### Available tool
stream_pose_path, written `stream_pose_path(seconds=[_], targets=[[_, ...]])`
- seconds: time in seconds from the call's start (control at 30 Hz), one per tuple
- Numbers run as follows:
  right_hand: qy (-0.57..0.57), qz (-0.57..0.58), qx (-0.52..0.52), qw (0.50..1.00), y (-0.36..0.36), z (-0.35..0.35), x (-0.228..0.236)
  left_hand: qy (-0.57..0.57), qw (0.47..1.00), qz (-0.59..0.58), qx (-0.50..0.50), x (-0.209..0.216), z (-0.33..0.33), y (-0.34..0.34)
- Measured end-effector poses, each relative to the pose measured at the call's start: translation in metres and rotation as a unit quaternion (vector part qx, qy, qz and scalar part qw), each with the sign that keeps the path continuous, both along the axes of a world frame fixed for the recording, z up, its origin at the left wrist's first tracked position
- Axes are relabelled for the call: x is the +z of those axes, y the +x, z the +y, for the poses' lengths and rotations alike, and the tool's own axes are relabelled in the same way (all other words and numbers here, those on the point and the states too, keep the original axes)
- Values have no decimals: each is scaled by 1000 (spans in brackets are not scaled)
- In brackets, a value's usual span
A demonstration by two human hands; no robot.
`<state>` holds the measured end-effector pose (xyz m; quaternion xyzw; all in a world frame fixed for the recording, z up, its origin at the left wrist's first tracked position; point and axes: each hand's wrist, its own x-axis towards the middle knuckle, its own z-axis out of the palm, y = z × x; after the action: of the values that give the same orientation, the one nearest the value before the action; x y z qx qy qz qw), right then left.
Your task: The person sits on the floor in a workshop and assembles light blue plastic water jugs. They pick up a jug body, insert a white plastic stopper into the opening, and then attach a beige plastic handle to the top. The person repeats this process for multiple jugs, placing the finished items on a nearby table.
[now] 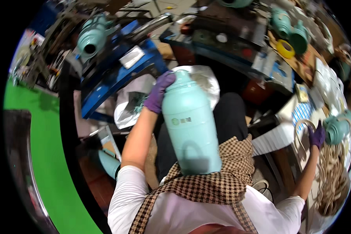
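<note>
A tall turquoise vacuum flask (191, 124) leans upright on my lap, its base against my checked apron (206, 189). My left hand (160, 93), in a purple glove, grips it beside the narrow neck. Out to the far right, my right hand (317, 135), also gloved in purple, has a thin beige curved handle (299, 125) at its fingers. The handle arcs to the left of that hand. Just beyond the fingers lies another turquoise flask (337, 128). Below it hangs a heap of similar beige handles (331, 175).
Blue metal machine frames (123, 84) stand ahead on the left, with a turquoise flask body (91, 39) on top. Several turquoise parts and a yellow tape roll (285, 48) sit at the far right. White plastic bags (130, 97) are by my knees; green floor (46, 156) runs along the left.
</note>
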<state>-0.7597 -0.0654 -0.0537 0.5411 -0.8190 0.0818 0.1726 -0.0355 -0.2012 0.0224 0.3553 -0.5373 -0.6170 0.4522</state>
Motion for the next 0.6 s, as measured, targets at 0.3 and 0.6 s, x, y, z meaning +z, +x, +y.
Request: stream_pose_path(seconds=[0.3,0.6], targets=[[-290,-545,127,777,28,4,49,41,998,43,-15,15,21,-10],[-79,-910,312,260,438,-71,140,-69,978,146,-131,32,7,-57]])
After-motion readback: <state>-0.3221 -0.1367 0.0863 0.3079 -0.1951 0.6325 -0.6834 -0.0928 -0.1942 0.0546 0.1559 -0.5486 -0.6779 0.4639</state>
